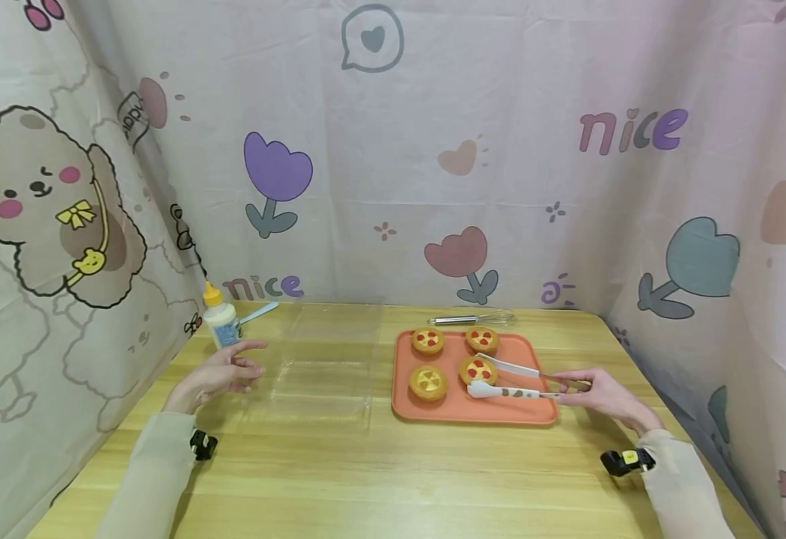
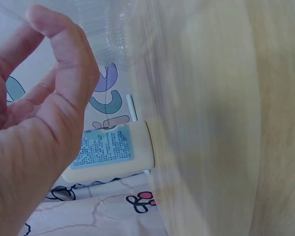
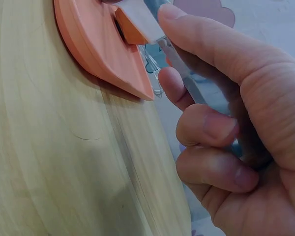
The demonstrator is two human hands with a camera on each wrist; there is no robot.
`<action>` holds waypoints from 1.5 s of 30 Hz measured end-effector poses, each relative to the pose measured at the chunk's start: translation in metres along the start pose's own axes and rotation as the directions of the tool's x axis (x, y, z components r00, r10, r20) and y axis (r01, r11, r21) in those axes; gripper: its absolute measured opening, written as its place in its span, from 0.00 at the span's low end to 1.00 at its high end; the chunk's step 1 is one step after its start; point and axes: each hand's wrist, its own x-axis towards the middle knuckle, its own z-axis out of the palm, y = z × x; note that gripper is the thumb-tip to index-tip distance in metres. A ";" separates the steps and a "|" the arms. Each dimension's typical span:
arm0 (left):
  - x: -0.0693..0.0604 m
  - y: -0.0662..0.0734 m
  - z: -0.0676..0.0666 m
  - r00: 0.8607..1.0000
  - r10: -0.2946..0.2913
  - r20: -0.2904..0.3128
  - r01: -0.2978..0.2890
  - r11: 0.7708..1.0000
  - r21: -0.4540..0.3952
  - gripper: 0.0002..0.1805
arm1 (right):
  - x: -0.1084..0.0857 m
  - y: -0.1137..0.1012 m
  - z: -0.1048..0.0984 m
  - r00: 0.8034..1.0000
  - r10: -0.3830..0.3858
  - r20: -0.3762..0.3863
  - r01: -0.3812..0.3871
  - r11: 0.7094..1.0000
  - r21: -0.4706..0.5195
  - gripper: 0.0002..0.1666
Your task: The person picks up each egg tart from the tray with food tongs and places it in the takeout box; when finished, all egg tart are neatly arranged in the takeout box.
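In the head view my right hand (image 1: 605, 393) grips a pair of tongs (image 1: 510, 392) with white arms and metal handles. The arms are spread, one on each side of a small tart (image 1: 477, 368) with red toppings on an orange tray (image 1: 474, 415). Whether they touch the tart I cannot tell. In the right wrist view the fingers (image 3: 206, 125) curl round the metal handle. My left hand (image 1: 221, 374) hovers by the left side of a clear plastic box (image 1: 326, 382), its fingers loosely bent. In the left wrist view nothing shows in its grasp.
Other tarts (image 1: 428, 382) sit on the tray. A whisk (image 1: 470, 320) lies behind it. At the back left stand a glue-like bottle (image 1: 221, 318) with a yellow cap and a light-blue stick-like tool (image 1: 258, 312). Printed curtains (image 1: 379, 150) surround the wooden table (image 1: 366, 479).
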 end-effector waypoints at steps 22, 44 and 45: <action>-0.006 -0.005 -0.001 1.000 0.009 0.014 -0.009 1.000 -0.019 0.39 | 0.002 0.000 0.007 0.993 0.047 -0.110 -0.057 0.994 -0.091 0.34; -0.006 -0.010 -0.005 0.999 0.042 0.025 -0.041 0.998 -0.045 0.34 | 0.009 -0.017 0.012 0.994 0.055 -0.098 -0.052 0.998 0.028 0.34; -0.006 -0.010 -0.005 0.999 0.041 0.022 -0.040 0.998 -0.045 0.35 | 0.010 -0.019 0.012 0.994 0.052 -0.097 -0.049 0.998 0.035 0.34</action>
